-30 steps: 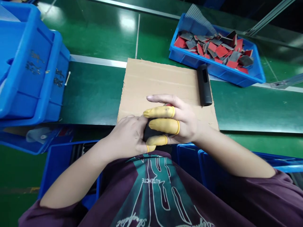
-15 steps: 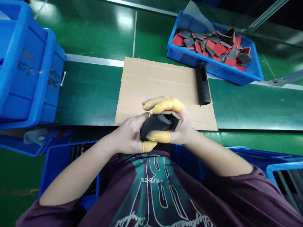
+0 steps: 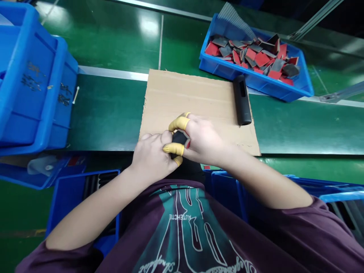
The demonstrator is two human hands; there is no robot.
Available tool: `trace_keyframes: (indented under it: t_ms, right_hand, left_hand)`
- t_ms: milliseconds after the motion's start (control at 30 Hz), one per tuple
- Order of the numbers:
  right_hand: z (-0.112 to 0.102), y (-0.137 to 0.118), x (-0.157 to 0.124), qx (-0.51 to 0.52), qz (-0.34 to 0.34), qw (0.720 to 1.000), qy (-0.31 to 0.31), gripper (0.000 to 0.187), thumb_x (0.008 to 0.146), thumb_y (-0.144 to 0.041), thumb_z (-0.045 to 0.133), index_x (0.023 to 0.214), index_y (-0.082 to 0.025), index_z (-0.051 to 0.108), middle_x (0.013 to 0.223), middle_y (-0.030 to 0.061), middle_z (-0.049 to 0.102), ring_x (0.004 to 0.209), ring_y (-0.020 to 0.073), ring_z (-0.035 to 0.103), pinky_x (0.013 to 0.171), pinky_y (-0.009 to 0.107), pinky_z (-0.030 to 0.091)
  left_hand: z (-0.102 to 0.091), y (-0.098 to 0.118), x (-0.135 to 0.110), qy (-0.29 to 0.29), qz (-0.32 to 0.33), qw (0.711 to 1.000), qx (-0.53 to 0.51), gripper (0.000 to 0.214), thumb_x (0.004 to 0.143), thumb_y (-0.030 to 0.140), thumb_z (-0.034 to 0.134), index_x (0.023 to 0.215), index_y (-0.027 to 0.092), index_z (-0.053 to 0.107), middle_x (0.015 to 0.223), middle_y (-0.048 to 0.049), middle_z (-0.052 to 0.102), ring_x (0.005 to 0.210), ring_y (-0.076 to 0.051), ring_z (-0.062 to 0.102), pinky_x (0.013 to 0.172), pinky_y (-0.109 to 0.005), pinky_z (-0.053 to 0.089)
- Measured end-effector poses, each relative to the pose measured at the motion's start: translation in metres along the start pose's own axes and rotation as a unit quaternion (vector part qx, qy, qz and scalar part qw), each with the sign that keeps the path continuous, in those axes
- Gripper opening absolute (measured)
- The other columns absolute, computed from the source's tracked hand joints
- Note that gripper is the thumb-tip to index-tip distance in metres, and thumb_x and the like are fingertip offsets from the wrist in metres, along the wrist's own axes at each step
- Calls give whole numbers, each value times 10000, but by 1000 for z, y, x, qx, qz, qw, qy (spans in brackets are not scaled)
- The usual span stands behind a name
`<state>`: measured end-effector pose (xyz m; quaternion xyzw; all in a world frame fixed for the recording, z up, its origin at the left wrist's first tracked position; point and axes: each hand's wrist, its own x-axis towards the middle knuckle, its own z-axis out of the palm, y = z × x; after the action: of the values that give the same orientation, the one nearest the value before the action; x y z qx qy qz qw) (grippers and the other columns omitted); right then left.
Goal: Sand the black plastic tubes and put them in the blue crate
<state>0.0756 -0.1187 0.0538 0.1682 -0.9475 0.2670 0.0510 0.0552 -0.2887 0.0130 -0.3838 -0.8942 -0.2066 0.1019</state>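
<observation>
Both hands close around a small black foam piece with a red edge [image 3: 179, 138], held over the near edge of a flat brown corrugated cardboard sheet [image 3: 184, 91]. The left hand [image 3: 150, 155] grips it from the left; the right hand [image 3: 203, 138] grips it from the right, two fingers showing yellow rubber finger cots [image 3: 178, 123]. A black cylindrical tube [image 3: 242, 100] lies on the cardboard's far right corner. Beyond it, a blue plastic tray [image 3: 227, 68] holds red-and-grey foam pieces [image 3: 250, 57].
</observation>
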Motion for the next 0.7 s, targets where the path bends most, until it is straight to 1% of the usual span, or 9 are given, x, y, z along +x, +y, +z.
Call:
trace_keyframes:
  t_ms: [100, 167, 233, 300, 367, 433, 567, 633, 700]
  right_hand:
    - [-16, 1, 8, 51, 89, 986, -132, 433, 741, -526, 800, 953, -186, 638, 772, 29, 662, 699, 197, 624, 655, 337, 490]
    - [-14, 5, 7, 148, 92, 976, -133, 474, 697, -537, 824, 959, -199, 620, 824, 27, 689, 742, 195, 656, 687, 337, 517]
    - [0, 10, 2, 277, 32, 959, -53, 571, 666, -579, 835, 1030, -216, 588, 1011, 65, 719, 937, 228, 704, 826, 379, 565]
    - [21, 12, -6, 360, -43, 928, 84, 624, 697, -604, 815, 1121, -238, 540, 1184, 99, 694, 1160, 251, 672, 1005, 439, 544]
    - [38, 11, -14, 346, -76, 911, 212, 609, 746, -579, 797, 1177, -261, 507, 1238, 101, 669, 1259, 259, 627, 1127, 507, 473]
    - [46, 9, -18, 277, -93, 911, 290, 593, 755, -535, 811, 1200, -281, 511, 1223, 84, 665, 1267, 269, 617, 1181, 568, 414]
    - [28, 5, -15, 142, -144, 934, 294, 507, 791, -491, 801, 1181, -263, 571, 1154, 74, 690, 1221, 267, 636, 1159, 544, 459]
    - [14, 4, -13, 112, -117, 953, 257, 516, 803, -483, 789, 1211, -259, 565, 1207, 63, 691, 1238, 248, 629, 1150, 478, 483]
    - [1, 6, -14, 132, -73, 960, 237, 632, 753, -496, 815, 1260, -259, 521, 1326, 48, 651, 1273, 224, 608, 1148, 394, 490]
  left_hand:
    - [0, -5, -3, 17, 34, 999, 17, 143, 743, 341, 586, 798, 213, 552, 622, -61, 677, 603, -280, 688, 589, -390, 462]
    - [-1, -6, -4, 36, 38, 998, 17, 139, 728, 339, 591, 794, 228, 538, 637, -57, 682, 616, -278, 688, 577, -381, 453]
    - [-3, -6, -6, 71, 40, 997, 11, 157, 737, 351, 589, 815, 226, 535, 650, -56, 684, 628, -273, 691, 553, -365, 448]
    - [-5, -3, -6, 88, 40, 995, -3, 184, 759, 376, 579, 845, 219, 537, 661, -51, 686, 627, -260, 692, 522, -343, 441]
    - [-5, 1, -6, 65, 32, 997, -29, 227, 764, 415, 584, 866, 218, 537, 666, -34, 688, 601, -237, 683, 494, -321, 431]
    - [-5, 4, -3, 39, 10, 998, -53, 267, 758, 444, 596, 884, 214, 540, 675, -23, 691, 589, -219, 677, 484, -303, 425]
    - [-6, 4, 5, 54, 5, 997, -60, 286, 794, 470, 560, 879, 198, 564, 701, -39, 692, 618, -217, 685, 519, -293, 442]
    - [-8, 3, 11, 69, 21, 995, -66, 354, 808, 536, 527, 879, 195, 589, 714, -53, 686, 625, -230, 678, 526, -305, 439]
    - [-6, 5, 20, 82, 9, 992, -100, 543, 734, 695, 551, 918, 189, 624, 735, -67, 671, 663, -267, 677, 533, -328, 439]
